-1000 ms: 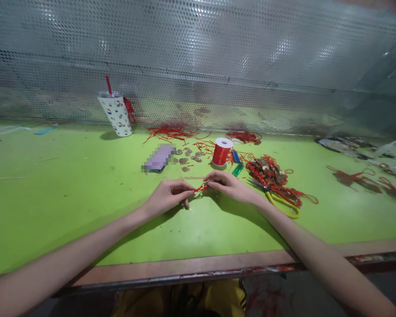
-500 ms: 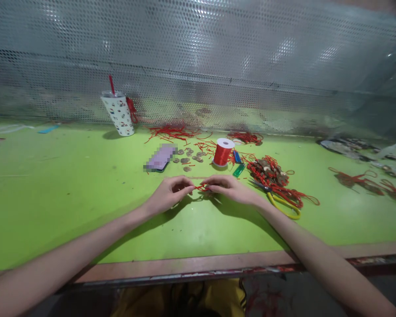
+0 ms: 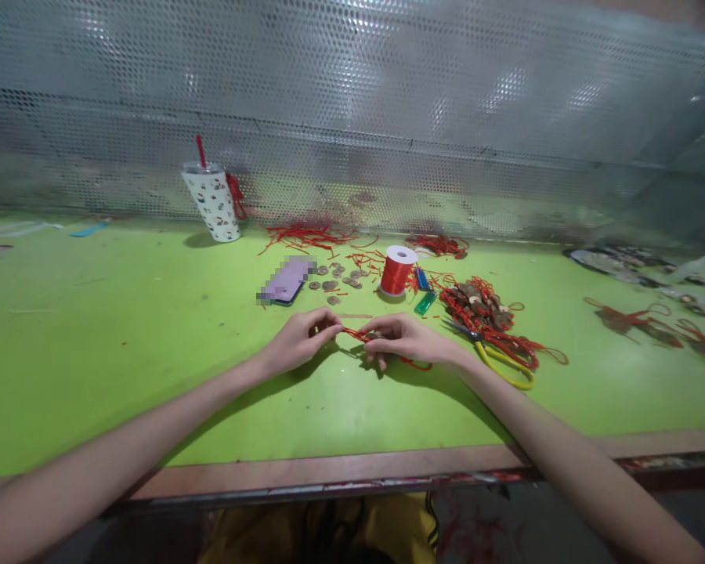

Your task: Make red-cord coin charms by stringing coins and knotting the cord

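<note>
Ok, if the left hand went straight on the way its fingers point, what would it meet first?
Past the red cord that it pinches, the left hand would probably meet the right hand, just across a short gap, though depth is unclear here.

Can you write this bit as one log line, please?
left hand: pinching red cord | right hand: holding red cord | spool: upright | scissors: on table, unheld

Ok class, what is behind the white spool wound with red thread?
Behind the spool, to its right, a red cord bundle shows near the silvery perforated screen; whatever lies directly behind is covered.
</note>
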The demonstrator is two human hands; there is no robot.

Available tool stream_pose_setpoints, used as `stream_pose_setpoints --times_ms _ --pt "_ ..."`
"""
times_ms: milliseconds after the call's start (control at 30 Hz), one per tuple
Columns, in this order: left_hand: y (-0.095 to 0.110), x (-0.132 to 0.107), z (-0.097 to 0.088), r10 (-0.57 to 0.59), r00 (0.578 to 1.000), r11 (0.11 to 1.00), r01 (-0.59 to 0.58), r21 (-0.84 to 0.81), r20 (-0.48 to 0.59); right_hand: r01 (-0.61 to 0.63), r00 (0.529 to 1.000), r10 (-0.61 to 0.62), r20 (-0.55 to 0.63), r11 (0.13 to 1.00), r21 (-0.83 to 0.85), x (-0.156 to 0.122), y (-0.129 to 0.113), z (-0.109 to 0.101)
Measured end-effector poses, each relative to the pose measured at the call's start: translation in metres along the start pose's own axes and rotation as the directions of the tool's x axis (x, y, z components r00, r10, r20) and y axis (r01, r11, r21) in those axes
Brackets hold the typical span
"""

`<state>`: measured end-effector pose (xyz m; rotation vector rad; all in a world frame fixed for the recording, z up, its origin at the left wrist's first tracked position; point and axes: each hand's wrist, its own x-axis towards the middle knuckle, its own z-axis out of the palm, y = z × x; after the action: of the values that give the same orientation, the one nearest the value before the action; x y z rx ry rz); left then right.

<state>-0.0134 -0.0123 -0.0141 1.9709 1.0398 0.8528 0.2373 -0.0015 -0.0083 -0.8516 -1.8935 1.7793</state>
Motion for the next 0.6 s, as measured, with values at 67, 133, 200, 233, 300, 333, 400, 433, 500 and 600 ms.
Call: stream_pose_setpoints --times_ms 67,133,200,233,300,333,400,433,500,600 --pt "0.002 0.000 -0.001 0.010 1.000 1.000 -0.009 -0.021 0.016 0.030 1.000 -0.030 -0.008 0.999 0.018 0.000 -0.001 0.001" --pt "0.005 -0.001 -0.001 0.013 1.000 0.997 -0.011 -0.077 0.025 0.063 0.998 -0.063 -0.024 0.998 0.017 0.000 -0.003 0.003" --pt "0.008 -0.003 0.002 0.013 1.000 0.992 -0.009 -0.127 0.028 0.081 0.996 -0.080 -0.033 0.997 0.007 -0.001 -0.004 0.005" --pt "0.009 -0.004 0.003 0.013 1.000 0.990 -0.009 -0.143 0.028 0.081 0.996 -0.081 -0.039 0.997 -0.004 -0.001 -0.004 0.007" --pt "0.010 -0.005 0.005 0.010 1.000 0.988 -0.006 -0.151 0.022 0.077 0.994 -0.081 -0.078 0.996 -0.050 -0.002 -0.003 0.009" --pt "0.010 -0.005 0.005 0.006 1.000 0.989 -0.004 -0.148 0.017 0.073 0.991 -0.082 -0.105 0.994 -0.087 -0.002 -0.003 0.009" --pt "0.009 -0.005 0.006 -0.002 1.000 0.991 0.003 -0.137 0.011 0.064 0.984 -0.091 -0.153 0.982 -0.176 -0.003 -0.002 0.010" --pt "0.008 -0.005 0.006 -0.005 1.000 0.991 0.007 -0.133 0.014 0.064 0.980 -0.103 -0.170 0.974 -0.218 -0.003 -0.002 0.011" --pt "0.008 -0.006 0.007 -0.013 1.000 0.991 0.016 -0.131 0.022 0.074 0.973 -0.130 -0.191 0.958 -0.278 -0.002 -0.001 0.012" --pt "0.010 -0.008 0.011 -0.035 0.999 0.989 0.039 -0.140 0.026 0.081 0.955 -0.174 -0.240 0.932 -0.354 0.002 0.000 0.016"
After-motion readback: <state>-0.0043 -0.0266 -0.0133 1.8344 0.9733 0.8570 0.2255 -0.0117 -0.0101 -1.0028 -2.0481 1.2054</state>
